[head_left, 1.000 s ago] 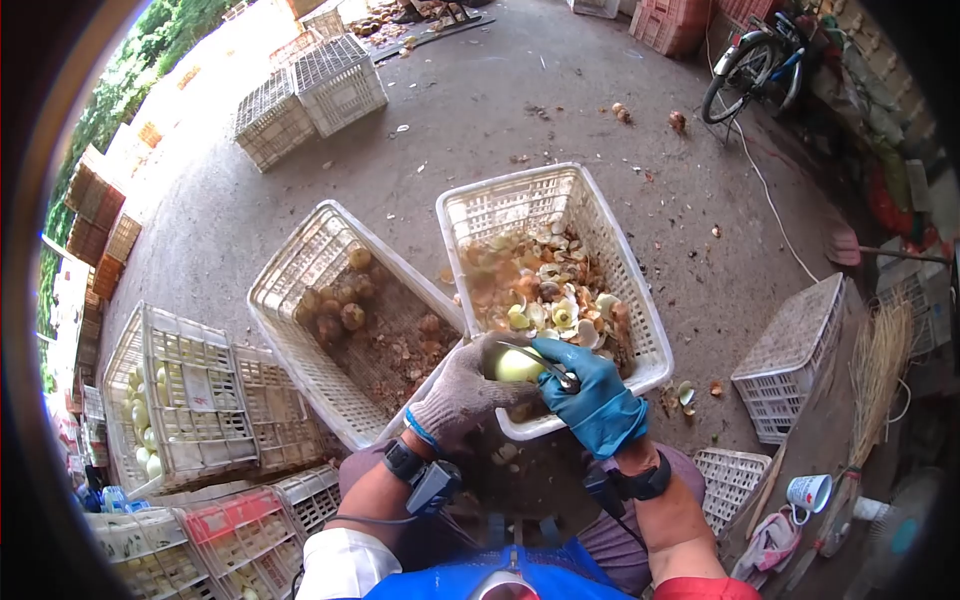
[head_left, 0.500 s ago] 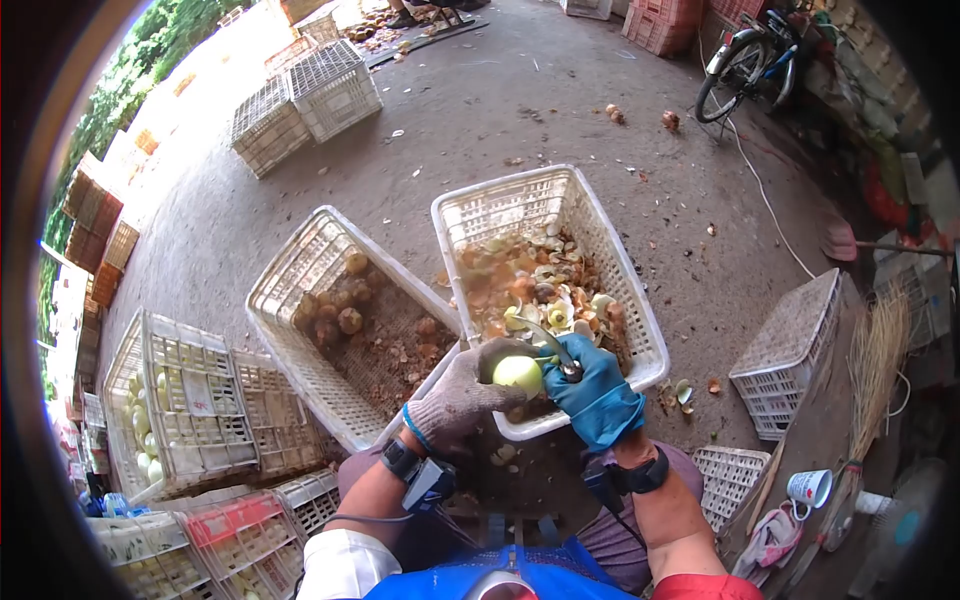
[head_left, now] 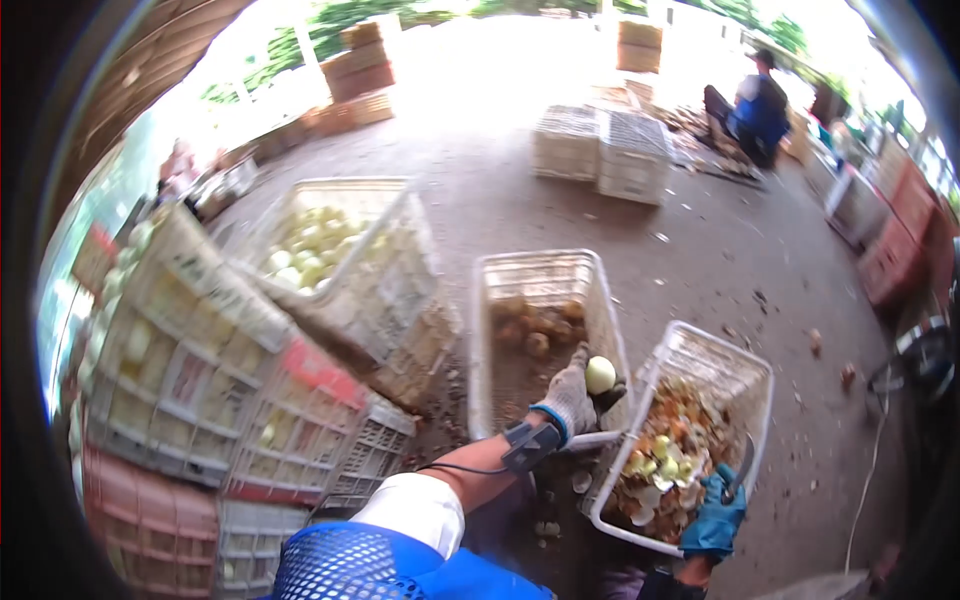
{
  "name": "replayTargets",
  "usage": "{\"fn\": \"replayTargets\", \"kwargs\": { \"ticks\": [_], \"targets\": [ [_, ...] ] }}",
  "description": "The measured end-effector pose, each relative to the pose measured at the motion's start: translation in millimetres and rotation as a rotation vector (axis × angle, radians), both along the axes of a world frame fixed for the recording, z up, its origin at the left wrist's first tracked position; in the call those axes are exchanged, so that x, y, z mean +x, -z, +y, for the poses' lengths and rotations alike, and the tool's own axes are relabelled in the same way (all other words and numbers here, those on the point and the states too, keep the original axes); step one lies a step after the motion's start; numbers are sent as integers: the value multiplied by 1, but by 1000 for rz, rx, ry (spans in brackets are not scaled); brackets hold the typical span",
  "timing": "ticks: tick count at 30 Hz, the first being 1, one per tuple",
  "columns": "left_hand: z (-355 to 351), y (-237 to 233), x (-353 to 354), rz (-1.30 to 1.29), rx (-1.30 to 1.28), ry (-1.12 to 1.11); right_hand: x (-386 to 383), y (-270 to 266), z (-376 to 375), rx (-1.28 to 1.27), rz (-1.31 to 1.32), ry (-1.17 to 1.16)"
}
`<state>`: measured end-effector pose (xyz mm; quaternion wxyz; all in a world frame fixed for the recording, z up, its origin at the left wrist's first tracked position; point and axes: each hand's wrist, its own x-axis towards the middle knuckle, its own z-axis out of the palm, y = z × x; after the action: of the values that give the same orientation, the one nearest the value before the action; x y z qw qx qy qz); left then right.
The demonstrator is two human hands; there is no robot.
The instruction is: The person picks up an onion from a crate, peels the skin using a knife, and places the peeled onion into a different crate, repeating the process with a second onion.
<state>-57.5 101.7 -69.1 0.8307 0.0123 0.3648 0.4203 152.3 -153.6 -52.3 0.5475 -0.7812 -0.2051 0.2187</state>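
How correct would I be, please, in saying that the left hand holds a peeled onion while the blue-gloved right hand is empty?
Not quite: the head view shows a knife in the blue-gloved right hand, while the left hand does hold a peeled onion.

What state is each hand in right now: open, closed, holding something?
Left hand: closed around a peeled onion, held over the crates.
Right hand: closed on a knife, blade pointing away from the person.

Crate rims point(head_left: 634, 418) stand between left hand point(head_left: 573, 393) and right hand point(head_left: 714, 517), open above.
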Motion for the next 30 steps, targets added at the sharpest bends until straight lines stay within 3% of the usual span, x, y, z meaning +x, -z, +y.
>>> {"fn": "replayTargets", "kwargs": {
  "ticks": [4,6,8,9,12,16,18,19,22,24,26,28,30],
  "targets": [
    [50,-63,-96,-104,140,-343,-15,-9,10,38,42,-64],
    [72,-113,-144,18,264,-660,-16,-5,15,-4,84,-89],
    [73,-176,-185,188,458,-689,-16,8,15,25,26,-119],
    [96,-169,-217,147,625,-645,-18,11,15,53,14,-130],
    [122,-181,-251,167,554,-657,-19,22,22,68,4,-152],
    [117,-131,-245,386,541,-460,-25,23,20,39,12,-204],
    [110,-87,-229,493,506,-340,-39,-13,18,-120,-92,-280],
    [115,-56,-224,530,483,-277,-40,-6,20,-84,67,-230],
    [130,27,-201,707,383,-61,-39,4,19,-68,226,-205],
    [135,63,-175,852,348,29,-38,8,22,-119,229,-174],
    [163,146,-175,916,352,252,-38,10,27,-167,192,-160],
    [183,206,-167,1448,539,544,-37,11,33,-208,115,-157],
    [188,228,-146,1731,749,671,-27,15,35,-287,168,-170]
  ]
}}
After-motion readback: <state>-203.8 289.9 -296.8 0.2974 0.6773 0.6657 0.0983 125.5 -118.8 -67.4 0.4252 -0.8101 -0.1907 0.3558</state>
